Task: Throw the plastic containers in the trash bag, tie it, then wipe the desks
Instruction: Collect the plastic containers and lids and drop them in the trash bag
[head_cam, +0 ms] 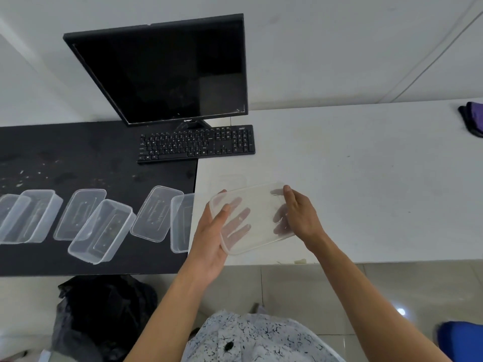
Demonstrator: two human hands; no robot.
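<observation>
Left hand [211,239]: it grips the held container [258,205] by its 8 o'clock corner. The thumb lies on top of the rim. The fingers [240,217] are spread flat beneath and show through the clear plastic.

Right hand [300,215]: it grips the same piece at its 3 o'clock edge, thumb on the top rim, fingers curled under.

The held container is off the surface, tilted, above the near edge of the white table [366,178].

Six other containers [102,231] lie in a loose row at my 9 o'clock on the black table [65,152]. Several overlap, and the last one straddles the seam between the two tables.

The trash bag [104,317], black, sits on the floor at 7 o'clock, below the black table's near edge.

The monitor [167,71] stands at 11 o'clock, with the keyboard [196,143] just in front of it across the seam. A purple cloth [473,118] lies at 2 o'clock on the white table, cut off by the frame edge.
</observation>
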